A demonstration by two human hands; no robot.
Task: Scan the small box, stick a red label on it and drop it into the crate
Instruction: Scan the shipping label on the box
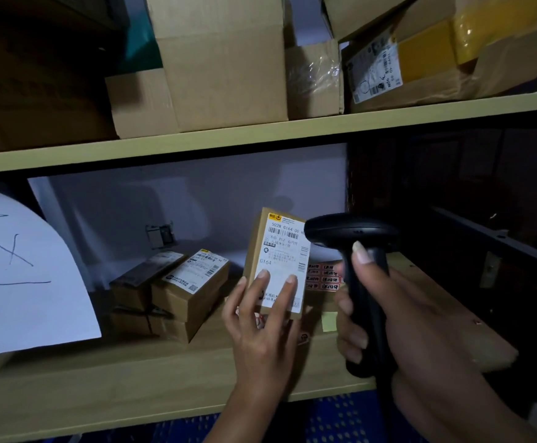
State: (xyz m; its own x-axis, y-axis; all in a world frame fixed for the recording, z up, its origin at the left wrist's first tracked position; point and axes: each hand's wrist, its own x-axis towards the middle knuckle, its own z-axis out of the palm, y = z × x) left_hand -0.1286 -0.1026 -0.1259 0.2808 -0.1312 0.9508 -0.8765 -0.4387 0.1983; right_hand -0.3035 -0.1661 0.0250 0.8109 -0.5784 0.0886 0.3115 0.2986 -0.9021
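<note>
With the left hand (pixel 260 318) pinching the box (pixel 278 262) and right fingers (pixel 361 252) wrapped round the scanner (pixel 353 238), the fingertips risked masking the barcode.

Wooden shelf (pixel 133 385) under stacked boxes (pixel 177 292)

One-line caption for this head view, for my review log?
Left hand tilts the small box upright while right hand aims the black scanner at its label.
</note>
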